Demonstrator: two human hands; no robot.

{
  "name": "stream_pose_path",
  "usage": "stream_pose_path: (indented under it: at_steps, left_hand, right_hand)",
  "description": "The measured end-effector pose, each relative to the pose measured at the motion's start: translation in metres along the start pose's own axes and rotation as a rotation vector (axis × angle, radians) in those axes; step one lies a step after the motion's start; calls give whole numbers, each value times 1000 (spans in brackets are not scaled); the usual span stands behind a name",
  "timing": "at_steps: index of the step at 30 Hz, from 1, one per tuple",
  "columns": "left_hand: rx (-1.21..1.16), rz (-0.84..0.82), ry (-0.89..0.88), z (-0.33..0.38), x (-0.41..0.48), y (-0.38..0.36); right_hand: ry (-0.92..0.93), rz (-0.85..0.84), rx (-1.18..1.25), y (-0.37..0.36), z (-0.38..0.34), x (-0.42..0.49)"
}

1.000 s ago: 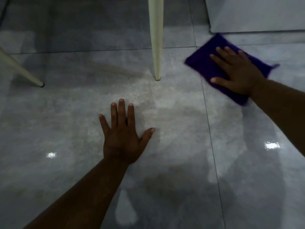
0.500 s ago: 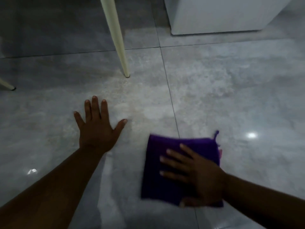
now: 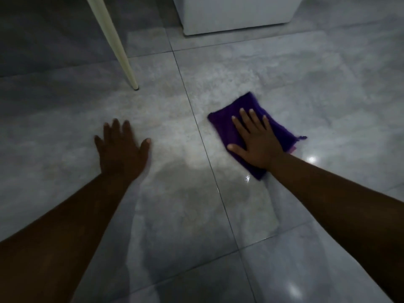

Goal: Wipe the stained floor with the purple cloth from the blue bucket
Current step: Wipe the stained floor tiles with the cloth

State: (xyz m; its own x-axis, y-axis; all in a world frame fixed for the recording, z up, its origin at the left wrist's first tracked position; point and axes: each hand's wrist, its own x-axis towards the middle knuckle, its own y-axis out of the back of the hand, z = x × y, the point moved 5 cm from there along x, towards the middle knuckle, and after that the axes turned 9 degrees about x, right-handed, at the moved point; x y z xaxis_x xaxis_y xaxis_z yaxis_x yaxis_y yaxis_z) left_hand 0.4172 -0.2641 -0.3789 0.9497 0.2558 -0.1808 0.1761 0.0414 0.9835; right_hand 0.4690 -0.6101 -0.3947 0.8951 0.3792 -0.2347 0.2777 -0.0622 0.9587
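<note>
The purple cloth (image 3: 227, 125) lies flat on the grey tiled floor (image 3: 218, 68), right of a grout line. My right hand (image 3: 255, 142) presses on top of it, fingers spread, palm down. Flat on the tile to the left rests my left hand (image 3: 121, 149), fingers apart and holding nothing. A wet, darker sheen covers the floor between and below my arms. The blue bucket is out of view.
A cream furniture leg (image 3: 118, 47) slants down to the floor at the upper left. A white cabinet or appliance base (image 3: 236, 16) stands at the top right. Light glints off the wet tiles at the right.
My right hand slid the cloth from the far right down toward me, then back out to the right of the grout line. My left hand stayed planted on the floor.
</note>
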Motion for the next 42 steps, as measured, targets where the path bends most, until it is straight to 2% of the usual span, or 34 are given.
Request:
stream_pose_path:
  at_steps: [2,5,7,9,13,18,26,30,33,36,39,42]
  left_hand:
    - [-63,65,-97,29,-21,1]
    - [-79,77,-170,55,-33,-5]
    - [-66,70,-199,60,-28,-12]
    - [-45,70,-213,57,-19,-19]
    - [2,57,-223,43,2,-27]
    - [81,97,-262,45,8,-36]
    - [66,100,-255,49,9,-37]
    - [84,104,-250,46,14,-40]
    - [79,101,-255,47,17,-39]
    - [74,80,-247,46,16,-39]
    - [66,76,-245,45,17,-38]
    - [45,82,-255,45,17,-37]
  right_hand:
    - [221,-47,-52,-14,-35,-20]
    - [576,-120,-29,-48,-70,-98]
    - [667,-136,-10,-59,-59,-150]
    - [666,-136,7,-54,-20,-176]
    - [464,-136,-13,-27,63,-152]
    - [192,-47,-45,11,112,-26]
    - [-272,98,103,53,106,183]
    - [-383,101,145,55,73,234]
    - [-275,92,105,51,33,241]
    - [32,14,32,39,-14,207]
    - [352,-42,-53,18,-34,134]
    - [412,-81,-88,2,-13,55]
